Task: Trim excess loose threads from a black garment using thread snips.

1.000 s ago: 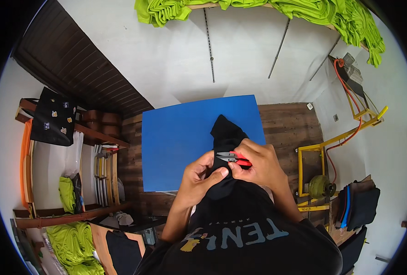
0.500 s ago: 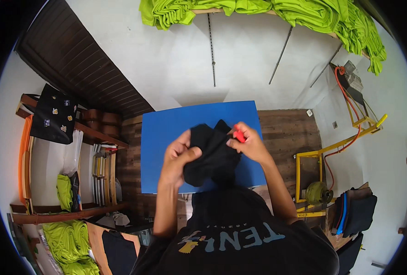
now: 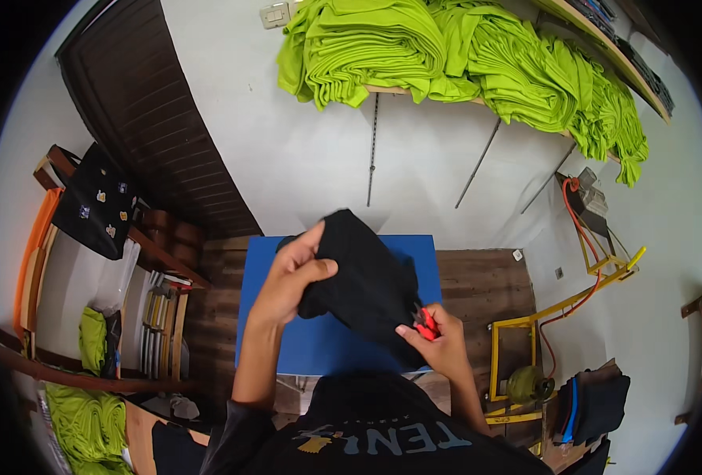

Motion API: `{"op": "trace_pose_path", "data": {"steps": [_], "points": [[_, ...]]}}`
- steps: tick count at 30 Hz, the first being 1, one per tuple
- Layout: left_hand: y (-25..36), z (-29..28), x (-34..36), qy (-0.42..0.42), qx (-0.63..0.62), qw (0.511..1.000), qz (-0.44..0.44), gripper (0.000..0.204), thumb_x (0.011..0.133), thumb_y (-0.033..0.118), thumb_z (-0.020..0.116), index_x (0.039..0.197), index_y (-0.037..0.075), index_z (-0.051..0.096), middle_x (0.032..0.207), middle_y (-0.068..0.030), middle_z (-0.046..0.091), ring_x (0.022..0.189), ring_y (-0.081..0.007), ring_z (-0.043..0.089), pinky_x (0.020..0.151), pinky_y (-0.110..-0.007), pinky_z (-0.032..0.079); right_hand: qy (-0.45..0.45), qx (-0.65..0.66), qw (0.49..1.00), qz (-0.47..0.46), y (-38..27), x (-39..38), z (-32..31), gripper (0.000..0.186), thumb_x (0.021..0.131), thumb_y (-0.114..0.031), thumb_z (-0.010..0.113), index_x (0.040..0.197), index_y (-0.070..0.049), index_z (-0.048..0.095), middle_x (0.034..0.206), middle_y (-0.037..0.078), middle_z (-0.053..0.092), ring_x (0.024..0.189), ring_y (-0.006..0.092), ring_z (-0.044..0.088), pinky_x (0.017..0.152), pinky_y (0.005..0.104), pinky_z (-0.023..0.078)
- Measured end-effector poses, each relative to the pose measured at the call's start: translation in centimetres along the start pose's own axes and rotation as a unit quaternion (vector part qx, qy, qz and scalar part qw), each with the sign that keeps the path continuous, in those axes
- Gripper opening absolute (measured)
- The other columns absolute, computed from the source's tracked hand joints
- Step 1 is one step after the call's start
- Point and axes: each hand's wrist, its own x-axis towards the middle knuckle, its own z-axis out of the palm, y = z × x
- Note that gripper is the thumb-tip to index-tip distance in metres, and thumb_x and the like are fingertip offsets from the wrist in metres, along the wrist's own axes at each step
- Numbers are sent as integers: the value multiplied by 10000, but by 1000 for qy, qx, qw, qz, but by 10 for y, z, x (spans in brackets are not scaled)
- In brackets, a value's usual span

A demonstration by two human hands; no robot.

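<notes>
Behind black cloth (image 3: 368, 277), a blue table (image 3: 307, 348) shows partly.

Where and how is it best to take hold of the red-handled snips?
The snips are probably best gripped by the red handles, coming from the picture's lower right, where the right hand holds them: the dark blades point away from it, toward the black cloth.
</notes>
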Motion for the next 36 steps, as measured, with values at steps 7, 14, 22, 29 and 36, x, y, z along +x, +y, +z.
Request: {"op": "trace_pose_path", "data": {"steps": [7,14,22,29,36], "points": [[-23,-1,-26,-13,-4,998,-62,482,920,62,557,1377,-30,436,1182,-33,599,1034,-88,555,903,-236,432,-33,31,993,-111,-16,17,11,212,805,-169,710,877,-19,580,687,50,517,594,132,493,536,259,389],[-37,-8,-59,-79,-32,995,-50,571,880,-18,556,1413,-53,355,1174,-14,558,1006,-49,525,847,-201,419,-18,-107,970,-218,-48,39,50,243,751,-163,748,883,-24,600,706,83,552,543,218,528,480,307,417],[-36,-28,-77,-127,-63,984,-103,671,787,-68,603,1411,-29,361,968,46,524,732,0,406,607,-159,322,-6,-144,962,-232,-45,27,69,246,731,-185,765,799,-37,581,671,64,548,481,220,536,428,308,433],[-41,-27,-73,-53,17,998,4,197,897,81,655,1058,-31,633,790,37,426,703,-35,398,603,-178,318,-17,-162,959,-231,-54,27,69,210,737,-158,744,797,-18,600,650,76,543,477,200,511,436,296,404],[-31,-27,-76,-37,104,994,-12,153,911,70,636,824,6,527,779,32,412,691,-29,365,580,-195,303,-29,-171,956,-235,-54,29,72,245,732,-199,765,764,-39,582,651,54,541,474,215,527,413,305,408]]}}
